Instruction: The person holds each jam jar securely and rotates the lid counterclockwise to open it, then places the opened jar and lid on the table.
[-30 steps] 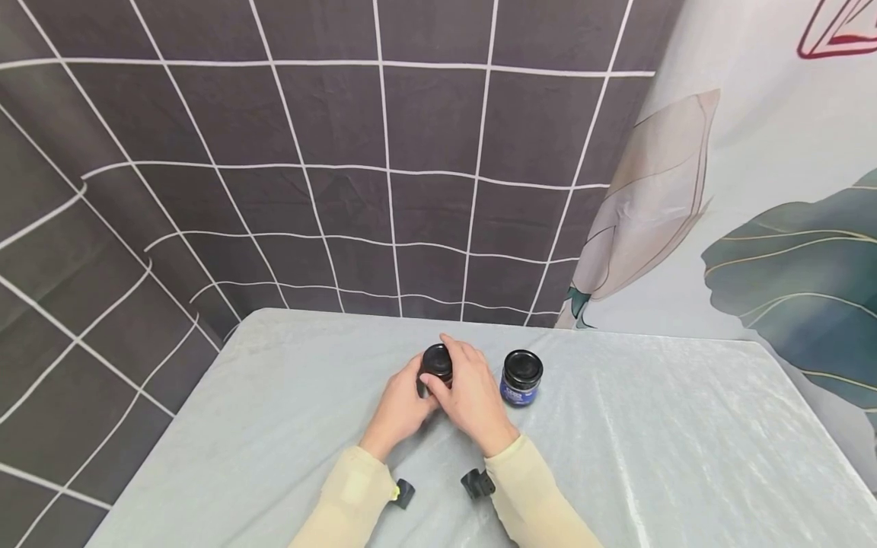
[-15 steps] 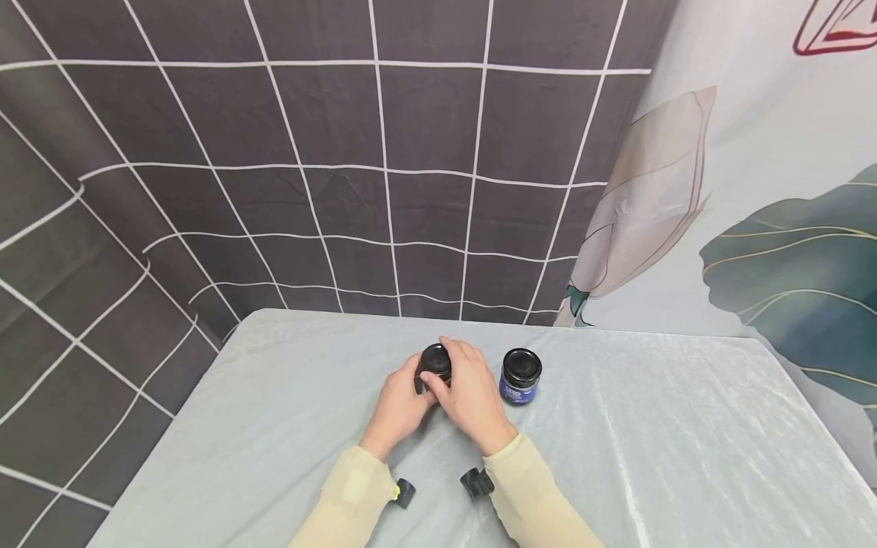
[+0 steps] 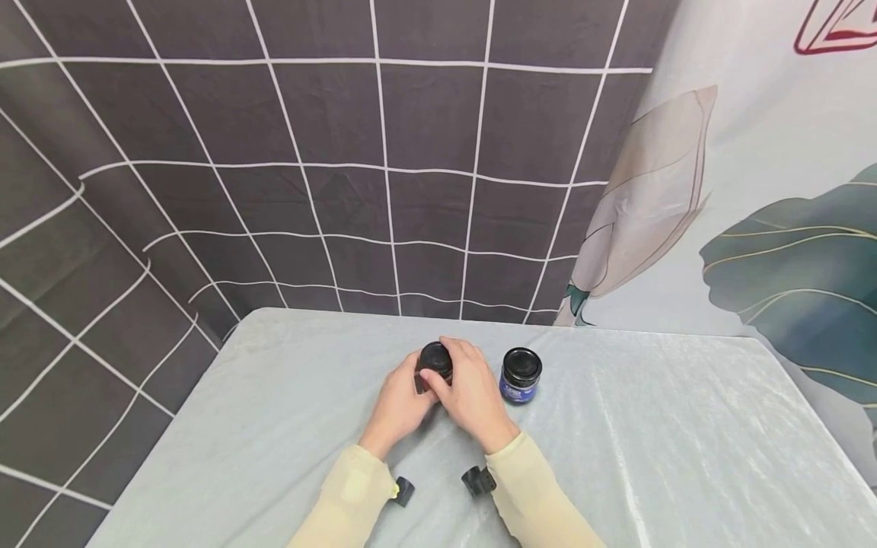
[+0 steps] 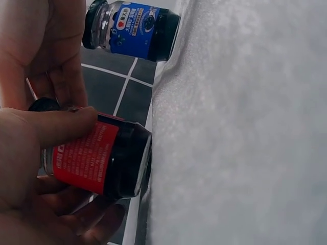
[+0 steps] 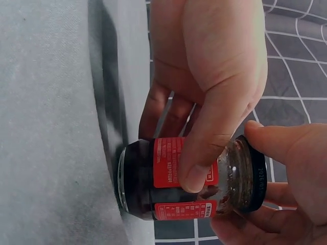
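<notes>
Red-labelled jar (image 5: 171,161), partly hidden, fingers (image 5: 155,109) around

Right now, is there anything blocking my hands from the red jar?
Nothing visible. The left hand grips the red jar round its body, and the right hand grips its lid. The blue jar stands apart, to the right of the right hand, not between.

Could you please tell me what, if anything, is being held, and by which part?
The left hand holds the red-labelled jar by its body, and the right hand grips its black lid.
</notes>
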{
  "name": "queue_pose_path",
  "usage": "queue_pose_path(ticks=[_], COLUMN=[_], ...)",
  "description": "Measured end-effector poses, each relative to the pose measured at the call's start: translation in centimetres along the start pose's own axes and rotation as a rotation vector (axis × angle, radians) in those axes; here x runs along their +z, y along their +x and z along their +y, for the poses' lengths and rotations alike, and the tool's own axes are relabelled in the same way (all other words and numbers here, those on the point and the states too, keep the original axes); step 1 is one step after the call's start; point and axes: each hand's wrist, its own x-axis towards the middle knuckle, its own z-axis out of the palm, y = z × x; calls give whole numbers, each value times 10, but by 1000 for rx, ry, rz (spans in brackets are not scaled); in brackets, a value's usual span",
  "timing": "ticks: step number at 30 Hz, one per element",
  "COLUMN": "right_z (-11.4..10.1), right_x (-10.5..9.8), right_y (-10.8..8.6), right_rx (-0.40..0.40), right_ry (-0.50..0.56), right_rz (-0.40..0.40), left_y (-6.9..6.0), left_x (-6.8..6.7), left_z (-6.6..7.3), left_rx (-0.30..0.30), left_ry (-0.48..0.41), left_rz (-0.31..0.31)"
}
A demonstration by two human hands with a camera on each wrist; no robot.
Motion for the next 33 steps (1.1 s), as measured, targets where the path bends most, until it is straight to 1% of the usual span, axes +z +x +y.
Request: queue_pose_path(ticks=[9, 13, 18, 26, 33], right_z=[0, -1, -1, -2, -4], right_x=[-2, -3, -4, -7, -9], right_y=[1, 2, 3, 3, 4], right_rx=[-17, -16, -4, 16, 33], right_ry=[21, 20, 21, 35, 52], right_rz=[13, 13, 16, 24, 29], left_y=[0, 1, 1, 1, 2], left_x=[-2, -2, -2, -2, -4], left_z=[0, -1, -1, 0, 3], left_rx=[5, 29, 49, 75, 86], left_ry=[-6, -18, -57, -93, -55], left_rz=[-12, -15, -12, 15, 69])
